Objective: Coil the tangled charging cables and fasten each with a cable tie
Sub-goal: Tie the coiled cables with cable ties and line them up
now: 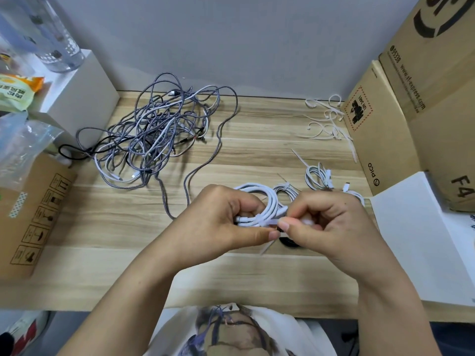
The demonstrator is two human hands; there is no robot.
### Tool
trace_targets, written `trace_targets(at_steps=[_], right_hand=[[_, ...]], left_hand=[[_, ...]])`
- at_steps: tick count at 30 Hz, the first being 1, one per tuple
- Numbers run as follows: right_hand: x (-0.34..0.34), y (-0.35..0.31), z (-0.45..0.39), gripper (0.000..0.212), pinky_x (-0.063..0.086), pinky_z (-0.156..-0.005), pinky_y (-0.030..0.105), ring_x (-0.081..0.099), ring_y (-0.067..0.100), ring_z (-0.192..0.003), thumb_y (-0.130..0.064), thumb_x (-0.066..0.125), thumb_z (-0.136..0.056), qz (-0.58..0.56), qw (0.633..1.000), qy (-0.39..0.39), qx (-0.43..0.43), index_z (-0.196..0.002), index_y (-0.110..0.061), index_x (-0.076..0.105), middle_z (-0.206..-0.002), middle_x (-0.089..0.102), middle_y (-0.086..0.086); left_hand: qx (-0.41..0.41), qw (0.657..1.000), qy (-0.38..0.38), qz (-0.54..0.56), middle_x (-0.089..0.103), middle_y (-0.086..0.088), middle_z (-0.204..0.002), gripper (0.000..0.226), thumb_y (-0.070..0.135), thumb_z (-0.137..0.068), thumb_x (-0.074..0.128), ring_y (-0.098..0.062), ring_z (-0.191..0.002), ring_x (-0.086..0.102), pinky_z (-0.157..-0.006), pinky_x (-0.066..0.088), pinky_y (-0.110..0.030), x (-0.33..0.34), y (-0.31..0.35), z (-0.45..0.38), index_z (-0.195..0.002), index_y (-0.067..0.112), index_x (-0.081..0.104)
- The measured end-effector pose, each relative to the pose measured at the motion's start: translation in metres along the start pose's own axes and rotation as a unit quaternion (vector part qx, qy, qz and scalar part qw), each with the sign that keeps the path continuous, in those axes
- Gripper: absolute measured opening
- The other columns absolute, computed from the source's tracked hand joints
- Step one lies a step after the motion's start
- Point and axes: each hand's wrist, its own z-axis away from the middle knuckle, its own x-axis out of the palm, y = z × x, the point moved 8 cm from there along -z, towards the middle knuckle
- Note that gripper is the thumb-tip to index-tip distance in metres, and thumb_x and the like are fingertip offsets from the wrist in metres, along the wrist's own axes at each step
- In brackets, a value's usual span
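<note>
A coiled white cable (259,201) is held just above the wooden worktop (231,155). The left hand (221,222) grips the coil, fingers curled round it. The right hand (326,222) pinches a white cable tie (270,223) wrapped across the coil. Tied white coils (318,176) lie behind, loose ties (326,122) beside cardboard boxes (411,111), and a tangled cable heap (159,129) far left.

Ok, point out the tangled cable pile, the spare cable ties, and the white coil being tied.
tangled cable pile (154,132), head view, middle of tangle
spare cable ties (327,122), head view, centre of heap
white coil (259,201), head view, top loops
</note>
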Motion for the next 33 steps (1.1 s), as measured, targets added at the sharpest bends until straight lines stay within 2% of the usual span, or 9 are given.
trace_targets(at_steps=[3,8,12,16,18,20,23,28,33], right_hand=[[0.002,0.003,-0.001,0.017,0.031,-0.047,0.015,0.029,0.004,-0.044,-0.035,0.064,-0.066,0.016,1.000,-0.011,0.005,-0.058,-0.020,0.063,-0.045,0.032,-0.006],[0.004,0.004,-0.001,0.018,0.029,-0.049,0.013,0.034,0.003,-0.046,-0.033,0.065,-0.077,0.078,0.996,0.023,-0.032,-0.060,-0.028,0.062,-0.046,0.044,-0.013],[0.006,0.016,0.000,0.020,0.028,-0.048,0.014,0.038,0.005,-0.043,-0.027,0.063,-0.082,0.095,0.992,0.083,-0.025,-0.063,-0.022,0.060,-0.043,0.044,-0.017],[0.011,0.025,0.001,0.022,0.033,-0.057,0.008,0.049,-0.003,-0.062,-0.038,0.056,-0.083,0.204,0.967,0.147,-0.045,-0.076,-0.017,0.060,-0.061,0.051,-0.020],[0.015,0.028,-0.001,0.017,0.037,-0.068,0.010,0.048,-0.003,-0.076,-0.039,0.054,-0.083,0.234,0.961,0.135,-0.062,-0.089,-0.023,0.056,-0.080,0.048,-0.018],[0.020,0.024,-0.004,0.018,0.041,-0.074,0.021,0.050,0.006,-0.082,-0.035,0.056,-0.083,0.281,0.949,0.097,-0.103,-0.092,-0.021,0.060,-0.088,0.050,-0.009],[0.028,0.012,-0.007,0.019,0.043,-0.070,0.034,0.052,0.018,-0.079,-0.028,0.057,-0.085,0.352,0.917,0.053,-0.179,-0.082,-0.014,0.069,-0.084,0.059,-0.002],[0.041,0.003,-0.004,0.010,0.048,-0.061,0.036,0.057,0.024,-0.069,-0.012,0.061,-0.083,0.401,0.878,0.024,-0.261,-0.077,-0.010,0.069,-0.078,0.063,0.002],[0.055,0.008,-0.002,0.006,0.038,-0.060,0.034,0.053,0.026,-0.066,-0.006,0.065,-0.073,0.481,0.825,0.003,-0.297,-0.078,-0.009,0.064,-0.077,0.061,0.004]], left_hand=[[-0.017,1.000,-0.021,0.015,0.031,0.000,-0.051,0.031,0.027,-0.074,0.071,-0.012,-0.049,0.027,-0.045,0.020,-0.028,0.003,-0.001,0.000,-0.054,0.016,0.051],[-0.033,0.999,0.019,-0.018,0.033,0.002,-0.050,0.039,0.033,-0.073,0.070,-0.011,-0.049,0.029,-0.045,0.022,-0.028,-0.001,-0.006,-0.004,-0.060,0.003,0.048],[-0.049,0.997,0.045,-0.036,0.035,0.001,-0.051,0.040,0.026,-0.080,0.072,-0.011,-0.049,0.030,-0.047,0.024,-0.029,0.000,-0.013,-0.005,-0.059,0.001,0.047],[-0.093,0.994,0.045,-0.047,0.037,0.004,-0.049,0.036,0.021,-0.082,0.070,-0.009,-0.046,0.033,-0.044,0.025,-0.023,0.001,-0.030,-0.008,-0.060,0.000,0.051],[-0.105,0.993,0.020,-0.057,0.040,0.008,-0.046,0.032,0.021,-0.080,0.072,-0.005,-0.043,0.037,-0.043,0.028,-0.017,0.004,-0.035,-0.011,-0.058,0.008,0.054],[-0.119,0.991,-0.011,-0.058,0.042,0.009,-0.044,0.029,0.020,-0.078,0.075,-0.002,-0.041,0.039,-0.044,0.030,-0.015,0.008,-0.040,-0.010,-0.055,0.019,0.056],[-0.121,0.989,-0.043,-0.069,0.045,0.008,-0.043,0.026,0.021,-0.075,0.077,-0.003,-0.042,0.039,-0.045,0.030,-0.017,0.010,-0.042,-0.010,-0.057,0.028,0.060],[-0.113,0.987,-0.054,-0.100,0.050,0.010,-0.041,0.041,0.017,-0.073,0.077,-0.003,-0.040,0.042,-0.043,0.027,-0.011,0.010,-0.038,-0.011,-0.045,0.040,0.057],[-0.127,0.983,-0.084,-0.098,0.048,0.009,-0.040,0.041,0.017,-0.071,0.079,-0.003,-0.041,0.038,-0.044,0.027,-0.015,0.012,-0.051,-0.010,-0.043,0.030,0.052]])
